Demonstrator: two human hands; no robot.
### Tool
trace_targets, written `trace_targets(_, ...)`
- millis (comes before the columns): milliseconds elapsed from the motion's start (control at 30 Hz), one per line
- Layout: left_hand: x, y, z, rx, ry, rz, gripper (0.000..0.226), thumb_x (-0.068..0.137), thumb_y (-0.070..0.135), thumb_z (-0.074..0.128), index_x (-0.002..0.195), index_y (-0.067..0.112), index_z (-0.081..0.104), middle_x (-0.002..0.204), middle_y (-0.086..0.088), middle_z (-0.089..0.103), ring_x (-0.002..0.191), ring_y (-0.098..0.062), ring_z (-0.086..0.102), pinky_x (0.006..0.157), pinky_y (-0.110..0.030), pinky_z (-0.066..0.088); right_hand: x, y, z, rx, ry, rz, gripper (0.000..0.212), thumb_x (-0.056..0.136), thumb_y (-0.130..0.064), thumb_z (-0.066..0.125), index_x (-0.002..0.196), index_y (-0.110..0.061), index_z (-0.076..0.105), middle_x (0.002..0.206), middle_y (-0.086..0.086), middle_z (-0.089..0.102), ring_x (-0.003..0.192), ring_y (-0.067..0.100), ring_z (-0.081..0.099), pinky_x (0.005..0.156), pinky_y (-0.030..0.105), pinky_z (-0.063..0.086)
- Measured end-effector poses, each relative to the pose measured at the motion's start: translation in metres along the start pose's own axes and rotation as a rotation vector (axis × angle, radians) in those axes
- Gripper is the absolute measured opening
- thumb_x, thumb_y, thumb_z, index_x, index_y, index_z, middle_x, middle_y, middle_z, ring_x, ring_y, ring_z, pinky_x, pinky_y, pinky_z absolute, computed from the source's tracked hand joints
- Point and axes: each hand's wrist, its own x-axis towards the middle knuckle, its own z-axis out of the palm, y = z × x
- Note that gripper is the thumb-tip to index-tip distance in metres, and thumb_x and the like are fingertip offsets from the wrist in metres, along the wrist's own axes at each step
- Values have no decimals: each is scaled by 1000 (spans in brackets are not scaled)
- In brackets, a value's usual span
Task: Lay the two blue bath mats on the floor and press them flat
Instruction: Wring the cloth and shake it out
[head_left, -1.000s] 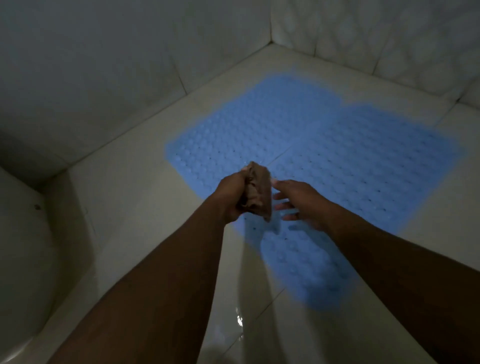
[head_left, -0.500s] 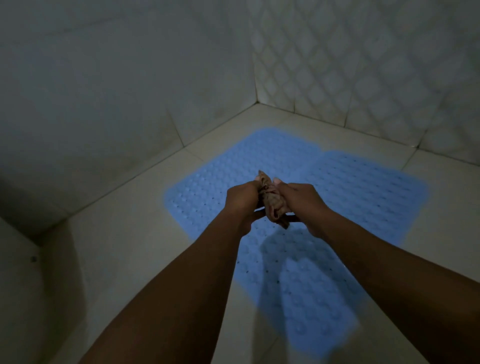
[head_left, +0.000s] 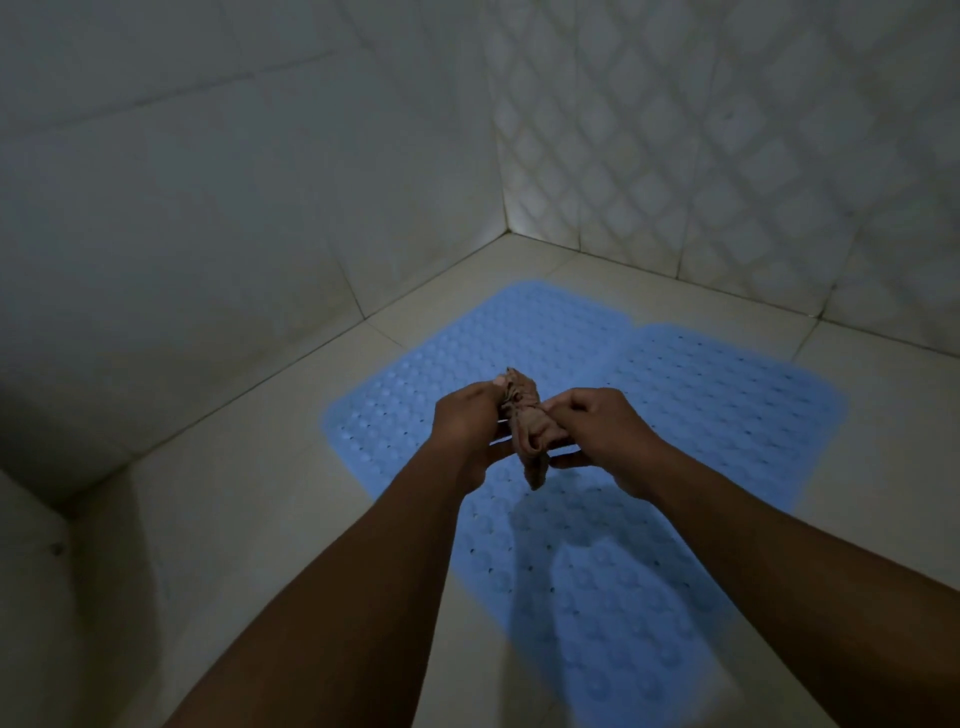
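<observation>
Laying seems finished, because both blue bath mats lie on the floor side by side. The left mat (head_left: 467, 353) reaches toward the corner, and the right mat (head_left: 737, 405) touches it along one edge. Both look flat, though the dim light hides small bumps. Above them, the left hand (head_left: 467, 426) has its fingers curled around one end of a crumpled brownish cloth (head_left: 524, 431). The right hand (head_left: 602, 436) pinches the other end between the thumb and bent fingers. The cloth hangs in the air between the hands and does not touch the mats. I judge that the pressing step is either done or waiting, since no palm is on a mat. If pressing remains, the next move asks for at least one hand to be freed. An open palm would then come down on the seam and the outer edges, where suction cups may not hold. The left wall (head_left: 208, 208) has large plain tiles, and the floor (head_left: 260, 493) is pale, smooth tile. The right wall (head_left: 753, 156) has a raised diamond pattern.
</observation>
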Motion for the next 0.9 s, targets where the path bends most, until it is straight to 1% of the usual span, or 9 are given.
trace_targets(100,0,-1,-3,11,-40,-13,27,105,24,51,115,7,69,106,-17,73,91,-31,73,70,-40,59,-2,-2,0,23,-51,-7,21,87,-31,76,93,-10,74,86,10,77,82,21,76,69,35,63)
trace_targets(267,-6,3,-4,-12,-194,-55,31,102,29,56,123,9,68,110,-14,71,96,-29,70,75,-40,59,3,1,0,-28,26,-5,35,77,-36,84,95,-10,69,87,10,77,81,21,76,72,39,63)
trace_targets(333,-5,2,-2,38,-200,-20,22,102,18,57,118,10,71,109,-15,73,93,-29,72,72,-39,59,4,4,0,-60,51,-33,28,81,-32,82,91,-11,67,87,13,75,81,24,75,69,39,63)
trace_targets(400,-2,0,-1,44,-135,1,22,104,9,52,113,9,71,106,-17,74,88,-29,73,66,-37,59,5,5,0,-66,66,-71,17,87,-25,76,83,-12,65,84,14,74,80,27,74,67,41,63)
trace_targets(500,0,-2,0,13,-62,18,27,106,6,44,108,7,71,101,-19,74,81,-29,73,56,-32,58,7,6,0,-29,79,-69,20,95,-20,67,78,-11,61,81,14,70,79,29,71,73,50,64)
trace_targets(667,1,-1,5,2,26,26,29,103,7,42,99,11,70,101,-16,72,90,-31,69,63,-38,58,5,2,-3,183,6,67,15,100,-16,55,87,-9,60,90,21,69,82,32,71,74,43,63)
trace_targets(767,-1,3,7,-46,65,-40,29,98,5,42,84,8,68,89,-17,71,84,-34,67,74,-48,60,6,2,-8,382,15,161,16,97,-13,52,95,-2,64,96,22,69,85,36,69,78,47,62)
trace_targets(833,0,4,8,-92,81,-79,30,100,9,41,84,4,66,89,-19,72,85,-35,69,86,-56,59,10,6,-12,530,31,241,33,94,-22,54,112,3,65,105,22,72,92,38,68,81,51,59)
trace_targets(900,3,2,10,-91,49,-100,32,105,21,42,99,2,68,99,-19,75,93,-36,72,85,-55,60,12,8,-14,678,-41,294,52,95,-42,53,121,2,62,111,20,73,97,38,70,84,52,58)
